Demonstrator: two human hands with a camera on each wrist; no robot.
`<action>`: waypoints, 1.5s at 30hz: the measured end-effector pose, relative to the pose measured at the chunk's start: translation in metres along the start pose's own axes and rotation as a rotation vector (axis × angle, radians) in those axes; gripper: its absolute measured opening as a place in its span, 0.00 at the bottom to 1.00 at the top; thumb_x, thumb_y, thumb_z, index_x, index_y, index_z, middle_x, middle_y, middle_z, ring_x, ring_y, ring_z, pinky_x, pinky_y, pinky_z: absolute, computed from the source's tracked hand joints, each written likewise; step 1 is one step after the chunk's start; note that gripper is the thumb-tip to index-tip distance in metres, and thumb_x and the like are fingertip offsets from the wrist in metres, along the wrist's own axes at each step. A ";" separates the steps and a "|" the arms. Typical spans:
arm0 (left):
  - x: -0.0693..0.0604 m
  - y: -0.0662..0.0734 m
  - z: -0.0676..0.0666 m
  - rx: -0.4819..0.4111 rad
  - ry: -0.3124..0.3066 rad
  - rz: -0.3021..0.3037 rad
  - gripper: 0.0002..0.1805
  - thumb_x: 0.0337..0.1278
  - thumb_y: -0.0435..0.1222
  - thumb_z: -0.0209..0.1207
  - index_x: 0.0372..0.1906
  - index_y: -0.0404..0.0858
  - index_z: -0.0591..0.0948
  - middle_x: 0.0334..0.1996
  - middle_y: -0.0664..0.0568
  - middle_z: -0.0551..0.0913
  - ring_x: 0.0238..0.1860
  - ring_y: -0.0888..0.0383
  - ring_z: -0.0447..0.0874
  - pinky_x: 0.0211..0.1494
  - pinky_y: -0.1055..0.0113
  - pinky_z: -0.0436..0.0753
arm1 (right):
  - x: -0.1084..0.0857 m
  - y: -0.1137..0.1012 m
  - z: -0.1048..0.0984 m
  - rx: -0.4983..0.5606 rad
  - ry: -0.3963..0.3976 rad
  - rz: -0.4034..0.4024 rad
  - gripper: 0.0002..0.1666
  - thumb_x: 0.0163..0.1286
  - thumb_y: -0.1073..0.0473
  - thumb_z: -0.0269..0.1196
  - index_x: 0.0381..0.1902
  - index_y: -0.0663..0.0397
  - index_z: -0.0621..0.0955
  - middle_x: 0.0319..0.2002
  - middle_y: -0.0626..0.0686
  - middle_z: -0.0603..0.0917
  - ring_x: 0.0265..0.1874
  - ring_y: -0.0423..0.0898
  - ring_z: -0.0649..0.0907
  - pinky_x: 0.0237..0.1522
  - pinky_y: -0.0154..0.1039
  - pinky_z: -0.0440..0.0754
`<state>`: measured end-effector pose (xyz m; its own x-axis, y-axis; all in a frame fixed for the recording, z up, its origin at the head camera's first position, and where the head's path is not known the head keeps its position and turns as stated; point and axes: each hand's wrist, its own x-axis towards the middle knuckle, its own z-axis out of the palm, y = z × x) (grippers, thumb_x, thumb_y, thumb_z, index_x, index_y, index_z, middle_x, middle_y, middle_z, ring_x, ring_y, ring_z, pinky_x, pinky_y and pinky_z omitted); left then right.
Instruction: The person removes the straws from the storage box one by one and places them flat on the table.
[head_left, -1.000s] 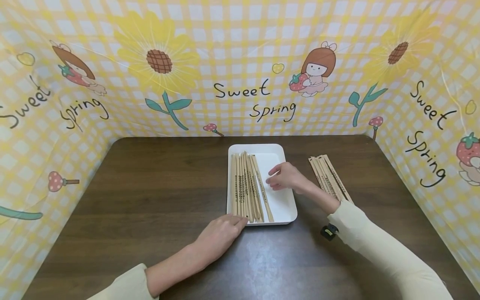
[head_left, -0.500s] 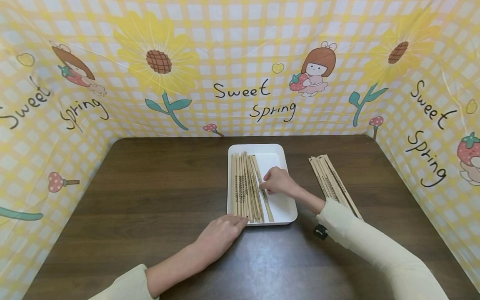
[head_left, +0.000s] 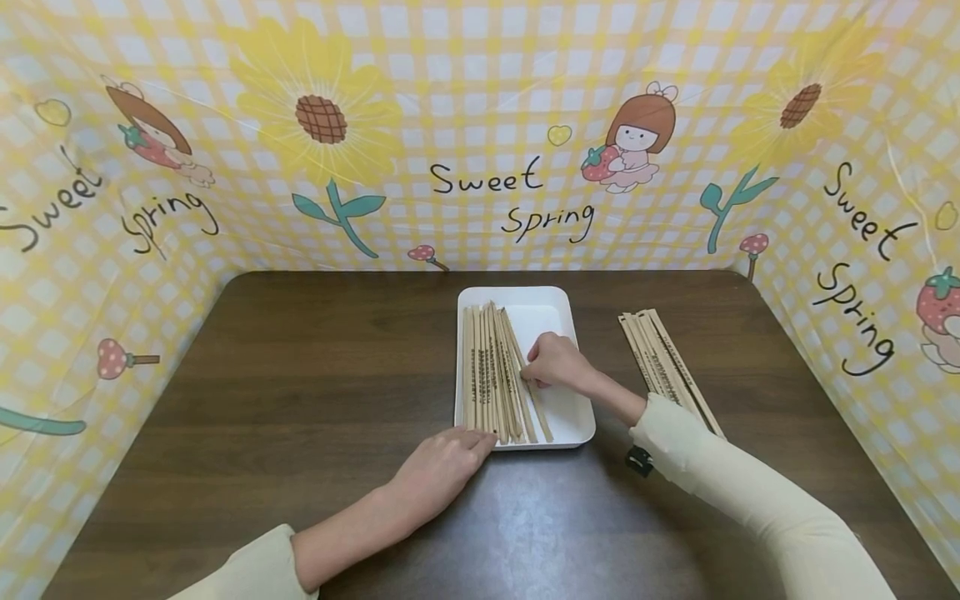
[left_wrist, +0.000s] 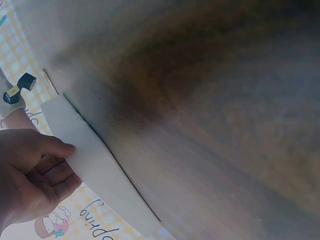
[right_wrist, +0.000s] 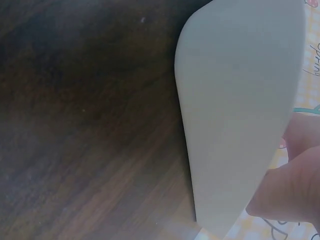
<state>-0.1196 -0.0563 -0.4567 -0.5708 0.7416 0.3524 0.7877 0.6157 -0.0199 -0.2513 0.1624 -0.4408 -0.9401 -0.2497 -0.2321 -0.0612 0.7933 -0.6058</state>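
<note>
A white rectangular tray (head_left: 570, 417) stands on the table, its left side filled with several paper-wrapped chopsticks (head_left: 483, 375) with dark print. My left hand (head_left: 438, 471) holds the tray's near left corner. In the left wrist view, that hand (left_wrist: 30, 172) has its thumb on the outer wall and fingers curled over the rim. Over the tray's middle, my right hand (head_left: 558, 362) pinches the rightmost chopstick packet (head_left: 540, 414), which slants; its fingertips are partly hidden. The right wrist view shows the tray's outer wall (right_wrist: 235, 110) with part of the right hand (right_wrist: 292, 187) beyond it.
To the right of the tray, a second bundle of paper-wrapped chopsticks (head_left: 660, 354) lies on the dark wooden table (head_left: 322, 367), partly hidden by the right sleeve. A yellow checked cloth (head_left: 480, 100) walls the back and sides.
My right hand has come down and left to the rightmost chopstick packet and pinched it. The packet's far end has shifted slightly left, its near end slightly right. My left hand has stayed put.
</note>
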 end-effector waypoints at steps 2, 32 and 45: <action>0.000 0.000 -0.001 -0.001 -0.002 -0.001 0.15 0.51 0.25 0.64 0.47 0.34 0.84 0.44 0.45 0.87 0.44 0.52 0.86 0.47 0.61 0.86 | 0.001 0.000 0.000 -0.019 -0.002 -0.015 0.11 0.57 0.65 0.67 0.16 0.57 0.82 0.12 0.51 0.80 0.12 0.40 0.78 0.17 0.29 0.69; 0.001 0.000 -0.002 -0.007 -0.012 -0.006 0.16 0.51 0.24 0.65 0.47 0.33 0.84 0.45 0.45 0.87 0.44 0.52 0.86 0.46 0.62 0.86 | -0.023 0.007 -0.062 0.062 0.042 0.060 0.10 0.63 0.63 0.63 0.40 0.65 0.83 0.26 0.53 0.82 0.24 0.47 0.82 0.23 0.34 0.76; 0.001 0.001 -0.003 -0.024 -0.023 -0.005 0.16 0.52 0.23 0.65 0.48 0.33 0.84 0.45 0.45 0.87 0.45 0.51 0.86 0.47 0.61 0.86 | -0.046 0.053 -0.099 0.128 0.077 0.081 0.10 0.64 0.65 0.61 0.40 0.68 0.82 0.33 0.59 0.83 0.25 0.47 0.81 0.27 0.38 0.80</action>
<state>-0.1192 -0.0559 -0.4538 -0.5795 0.7448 0.3308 0.7901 0.6130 0.0039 -0.2448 0.2704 -0.3868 -0.9634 -0.1411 -0.2281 0.0541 0.7307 -0.6806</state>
